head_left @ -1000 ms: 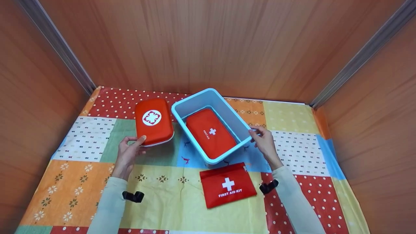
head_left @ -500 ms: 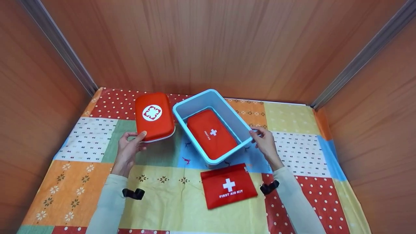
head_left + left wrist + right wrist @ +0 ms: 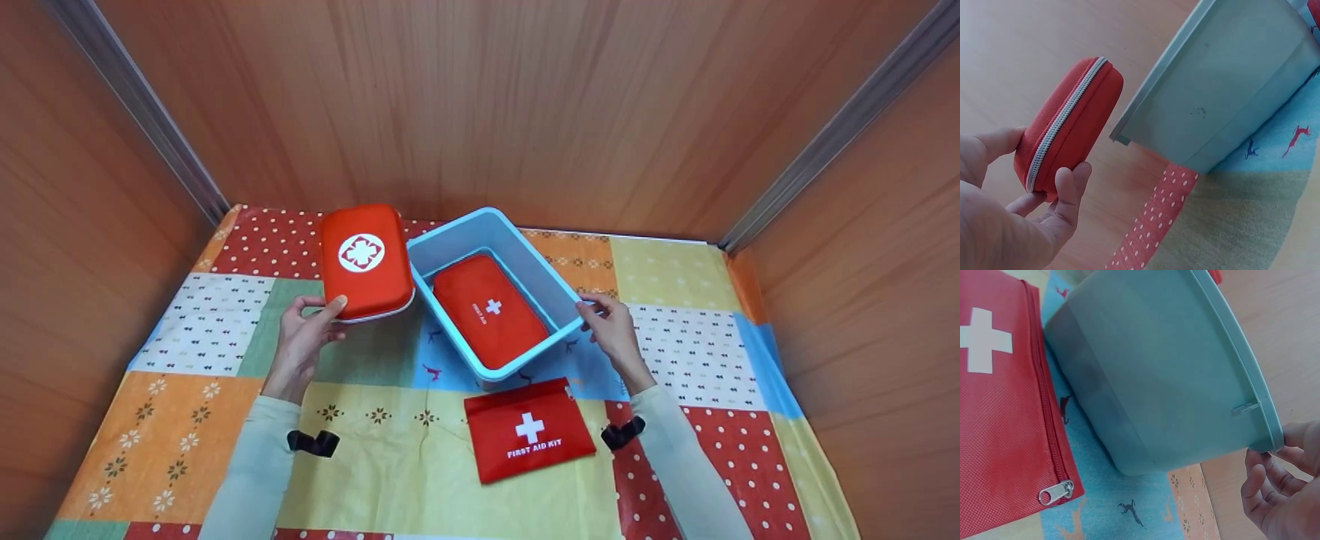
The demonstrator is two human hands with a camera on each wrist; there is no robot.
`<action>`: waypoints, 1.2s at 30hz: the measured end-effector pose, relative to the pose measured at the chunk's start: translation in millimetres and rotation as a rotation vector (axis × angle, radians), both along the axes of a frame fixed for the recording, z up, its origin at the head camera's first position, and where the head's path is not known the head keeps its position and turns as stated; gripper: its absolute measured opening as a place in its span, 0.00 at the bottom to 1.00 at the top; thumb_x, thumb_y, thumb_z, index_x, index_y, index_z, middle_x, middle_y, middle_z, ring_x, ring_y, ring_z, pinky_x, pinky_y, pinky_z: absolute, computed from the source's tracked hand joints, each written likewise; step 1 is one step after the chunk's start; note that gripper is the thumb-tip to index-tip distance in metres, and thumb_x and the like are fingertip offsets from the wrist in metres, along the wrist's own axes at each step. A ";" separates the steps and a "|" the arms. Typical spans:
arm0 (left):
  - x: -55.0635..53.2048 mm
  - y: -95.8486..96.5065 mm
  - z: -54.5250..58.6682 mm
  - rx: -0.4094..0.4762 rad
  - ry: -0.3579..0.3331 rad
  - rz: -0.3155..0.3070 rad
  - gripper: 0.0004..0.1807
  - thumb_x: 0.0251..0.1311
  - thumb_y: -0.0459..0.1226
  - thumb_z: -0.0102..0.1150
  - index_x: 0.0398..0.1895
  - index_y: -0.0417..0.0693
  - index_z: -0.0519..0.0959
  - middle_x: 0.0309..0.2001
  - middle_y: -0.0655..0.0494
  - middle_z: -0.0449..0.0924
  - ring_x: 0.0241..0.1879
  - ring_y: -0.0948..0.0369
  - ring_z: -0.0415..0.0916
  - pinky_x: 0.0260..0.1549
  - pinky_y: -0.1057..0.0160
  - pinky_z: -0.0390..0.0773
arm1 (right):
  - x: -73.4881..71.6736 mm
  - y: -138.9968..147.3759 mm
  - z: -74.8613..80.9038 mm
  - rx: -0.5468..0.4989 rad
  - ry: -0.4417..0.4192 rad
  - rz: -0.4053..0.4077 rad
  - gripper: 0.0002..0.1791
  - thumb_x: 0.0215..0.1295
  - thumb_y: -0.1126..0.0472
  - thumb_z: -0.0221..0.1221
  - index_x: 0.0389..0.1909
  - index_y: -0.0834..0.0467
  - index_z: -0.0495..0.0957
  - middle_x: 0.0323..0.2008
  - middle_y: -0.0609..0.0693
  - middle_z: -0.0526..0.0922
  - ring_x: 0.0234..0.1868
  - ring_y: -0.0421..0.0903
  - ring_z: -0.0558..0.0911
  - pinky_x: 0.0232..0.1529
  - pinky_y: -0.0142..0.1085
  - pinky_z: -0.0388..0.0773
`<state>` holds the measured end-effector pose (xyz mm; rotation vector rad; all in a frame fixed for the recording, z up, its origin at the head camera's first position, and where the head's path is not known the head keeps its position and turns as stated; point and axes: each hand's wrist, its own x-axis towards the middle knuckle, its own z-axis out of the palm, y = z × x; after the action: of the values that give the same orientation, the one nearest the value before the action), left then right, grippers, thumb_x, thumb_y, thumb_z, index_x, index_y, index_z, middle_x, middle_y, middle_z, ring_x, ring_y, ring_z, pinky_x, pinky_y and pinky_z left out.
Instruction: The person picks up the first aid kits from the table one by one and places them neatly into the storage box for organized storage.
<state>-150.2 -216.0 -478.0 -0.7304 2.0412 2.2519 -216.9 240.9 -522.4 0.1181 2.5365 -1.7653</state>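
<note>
My left hand grips the near end of a hard red case with a white emblem and holds it lifted off the cloth, just left of a light blue bin. The left wrist view shows the red case pinched between thumb and fingers, its zipper toward the camera, beside the blue bin. My right hand holds the bin's near right corner; its fingers curl under the rim. A red soft pouch lies inside the bin.
A flat red first aid kit pouch lies on the patchwork tablecloth in front of the bin, also seen as the red pouch in the right wrist view. Wooden walls close in the back and both sides.
My left hand has lifted the hard red case up and moved it right, toward the bin's left rim. The right hand and bin have stayed put.
</note>
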 end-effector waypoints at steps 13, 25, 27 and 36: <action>-7.0 18.2 8.4 0.000 0.031 -0.060 0.25 0.59 0.50 0.65 0.47 0.49 0.62 0.46 0.55 0.79 0.33 0.60 0.84 0.34 0.69 0.81 | -0.2 -1.3 -1.8 0.003 -0.003 -0.003 0.17 0.70 0.55 0.58 0.55 0.57 0.80 0.34 0.53 0.78 0.39 0.67 0.79 0.23 0.31 0.75; -10.1 29.2 8.3 0.023 0.062 -0.088 0.24 0.61 0.46 0.65 0.46 0.46 0.61 0.35 0.59 0.83 0.29 0.59 0.84 0.30 0.68 0.82 | 0.0 -1.3 4.6 -0.026 0.022 0.002 0.18 0.68 0.58 0.60 0.55 0.62 0.80 0.33 0.58 0.78 0.24 0.43 0.80 0.19 0.28 0.73; -10.6 31.5 8.3 0.018 0.055 -0.092 0.24 0.61 0.47 0.65 0.47 0.46 0.61 0.35 0.58 0.83 0.28 0.59 0.84 0.30 0.67 0.82 | 2.9 -3.3 11.2 -0.023 0.013 0.011 0.18 0.69 0.60 0.59 0.56 0.64 0.78 0.34 0.62 0.78 0.23 0.39 0.78 0.19 0.27 0.72; -12.6 42.5 10.0 0.022 0.099 -0.132 0.23 0.61 0.45 0.65 0.47 0.44 0.63 0.34 0.57 0.84 0.26 0.60 0.84 0.28 0.67 0.82 | 2.5 -3.2 12.3 -0.010 -0.005 0.007 0.18 0.70 0.60 0.58 0.56 0.62 0.78 0.35 0.59 0.78 0.24 0.42 0.79 0.20 0.28 0.73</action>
<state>-162.9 -173.5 -468.0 -0.4761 2.0354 2.2753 -214.4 237.7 -510.1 0.1124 2.5209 -1.7724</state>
